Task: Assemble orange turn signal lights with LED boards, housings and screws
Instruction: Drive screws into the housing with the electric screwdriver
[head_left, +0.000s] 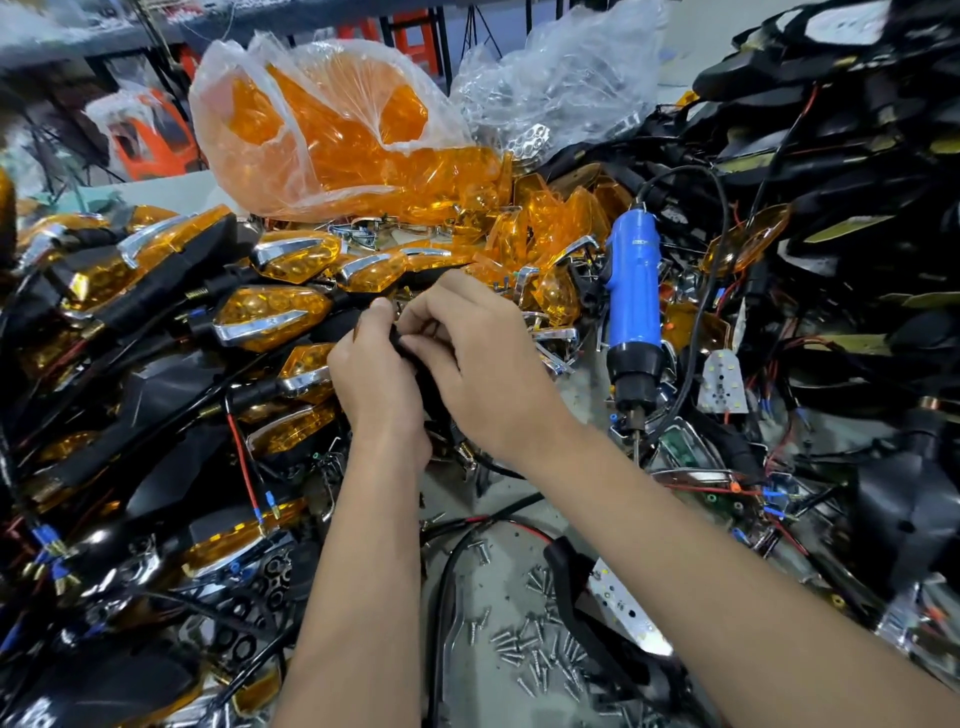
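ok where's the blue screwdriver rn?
Head view, right of centre: the blue electric screwdriver lies bit-down among orange lenses, just right of the right hand.

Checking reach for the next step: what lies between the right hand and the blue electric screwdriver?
In the head view, orange lenses with chrome trim pieces fill the stretch between the right hand and the blue electric screwdriver; no bare table shows there.

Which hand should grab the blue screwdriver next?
Probably the right hand: the screwdriver lies just to its right. Both hands grip the black housing, and the left hand would have to cross over.
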